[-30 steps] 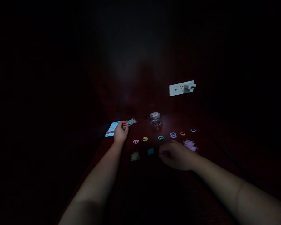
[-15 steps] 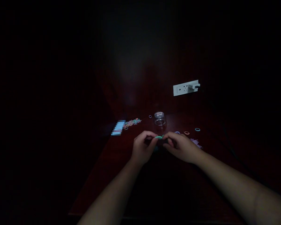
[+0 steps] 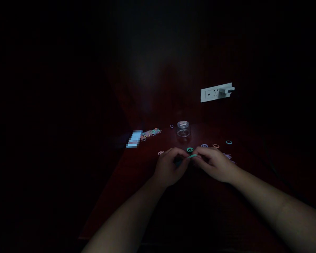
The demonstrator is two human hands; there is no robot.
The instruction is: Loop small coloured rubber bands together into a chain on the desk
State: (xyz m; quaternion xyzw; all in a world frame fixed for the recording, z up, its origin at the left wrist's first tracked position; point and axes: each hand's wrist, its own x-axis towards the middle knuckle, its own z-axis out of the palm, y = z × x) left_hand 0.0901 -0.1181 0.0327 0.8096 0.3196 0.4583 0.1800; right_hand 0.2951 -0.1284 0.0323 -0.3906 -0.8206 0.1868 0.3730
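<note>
My left hand (image 3: 171, 168) and my right hand (image 3: 215, 164) meet over the dark red table, fingertips nearly touching. Both pinch a small green hair tie (image 3: 192, 156), seen nearly edge-on between them. Just behind it on the table lies another green ring (image 3: 190, 149). A pink ring (image 3: 160, 153) shows beside the left hand's knuckles. Behind the right hand are a lilac ring (image 3: 204, 145) and an orange ring (image 3: 216, 146); that hand partly hides a heap of lilac bands (image 3: 228, 156). Something teal below the left fingers is too dark to make out.
A clear lidded jar (image 3: 183, 132) stands beyond the hands. At the back left, a mixed pile of bands (image 3: 151, 133) lies beside a lit, pixelated rectangle (image 3: 134, 138). A teal ring (image 3: 229, 142) is at right. The wall socket (image 3: 210, 94) holds a plug.
My hands have moved closer together, the left one to the right, both still pinching the green hair tie. The view has shifted a little, and the green and pink rings on the table now show.
</note>
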